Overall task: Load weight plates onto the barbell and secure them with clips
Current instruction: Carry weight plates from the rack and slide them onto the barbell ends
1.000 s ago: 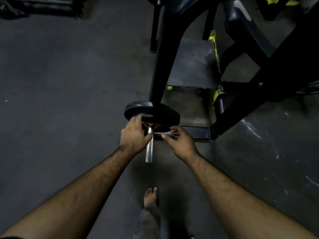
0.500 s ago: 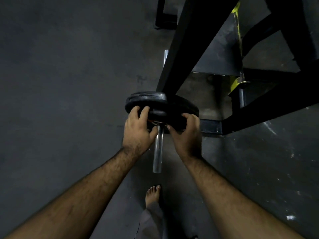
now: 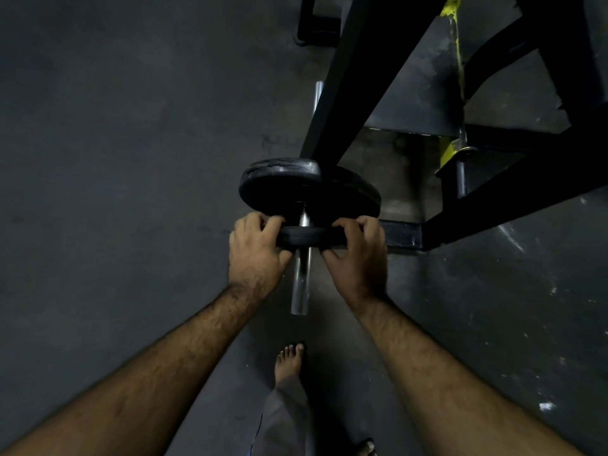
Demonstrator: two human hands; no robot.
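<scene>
A steel barbell sleeve [image 3: 301, 284] points toward me, its free end just above my bare foot. A large black plate [image 3: 289, 189] sits farther up the sleeve. A small black plate [image 3: 306, 236] is on the sleeve a short gap in front of the large one. My left hand [image 3: 255, 255] grips the small plate's left edge and my right hand [image 3: 358, 258] grips its right edge, fingers curled over the rim. No clip is visible.
A black machine frame [image 3: 355, 77] slants over the bar from the upper right, with a yellow-marked post [image 3: 457, 149] and a floor beam [image 3: 493, 209] at right. My bare foot [image 3: 289, 360] stands on the dark floor below the sleeve end.
The small plate now sits apart from the large plate, nearer me on the sleeve, with both hands gripping its edges. A second ago my right hand held a small pale object by the sleeve.
</scene>
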